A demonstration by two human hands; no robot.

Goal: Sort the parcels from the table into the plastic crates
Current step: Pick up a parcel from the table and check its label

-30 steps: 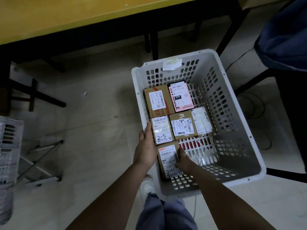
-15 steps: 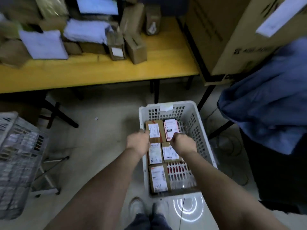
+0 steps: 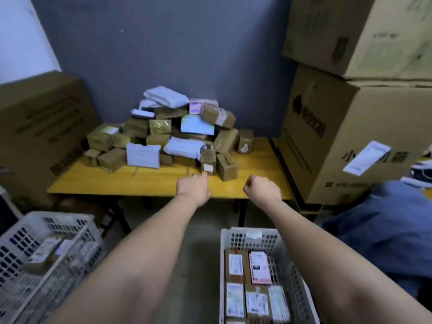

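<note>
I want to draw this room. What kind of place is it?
Probably a parcel sorting room: a heap of parcels on a yellow table, white plastic crates holding labelled boxes, and big stacked cartons beside them.

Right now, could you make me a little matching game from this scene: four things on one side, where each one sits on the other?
Things:
1. parcel pile
2. pink-labelled parcel
3. left hand
4. stacked big cartons

Places:
A. inside the white crate at lower right
B. on the yellow table
C. right of the table, against the wall
D. over the table's front edge, empty

Pairs: 1-B, 2-A, 3-D, 4-C
</note>
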